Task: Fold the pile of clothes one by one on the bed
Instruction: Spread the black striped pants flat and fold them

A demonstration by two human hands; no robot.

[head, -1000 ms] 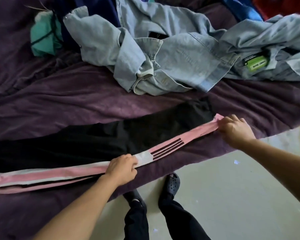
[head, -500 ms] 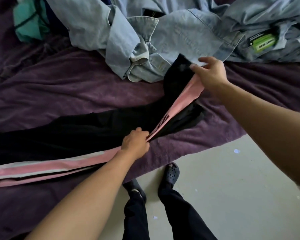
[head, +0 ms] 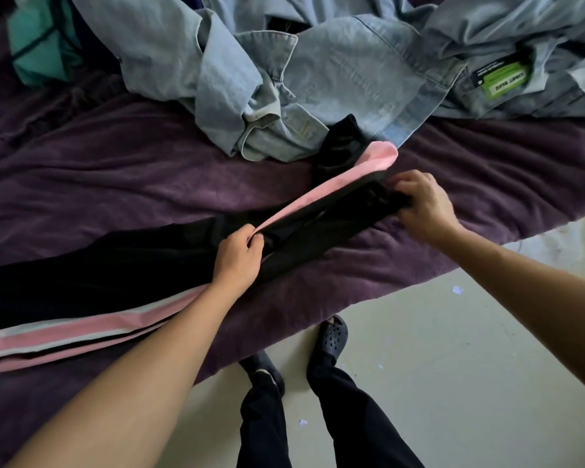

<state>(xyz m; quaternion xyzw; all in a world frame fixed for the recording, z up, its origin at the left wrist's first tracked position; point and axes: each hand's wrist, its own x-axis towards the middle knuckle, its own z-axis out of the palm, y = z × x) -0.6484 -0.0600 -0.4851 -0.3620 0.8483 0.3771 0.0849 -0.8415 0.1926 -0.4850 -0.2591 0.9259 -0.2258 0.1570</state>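
Note:
Black track pants [head: 122,265] with a pink and white side stripe lie stretched across the purple bed cover [head: 122,177], from the left edge to the middle. My left hand [head: 238,258] pinches the pink stripe at the pants' middle. My right hand [head: 423,207] grips the black fabric at the right end, where the pink band [head: 375,160] is turned up and folded over against the denim. The pile behind holds a light blue denim jacket [head: 335,62] and more denim with a green tag [head: 504,79].
A teal garment [head: 38,45] lies at the back left of the bed. The bed's edge runs diagonally from lower left to right. Below it is pale floor [head: 453,383], with my legs and black clogs [head: 330,336] close to the bed.
My right hand lifted the pants' right end up toward the denim, then came back down onto the black fabric. The pink band now lies flipped over. My left hand stayed at the middle.

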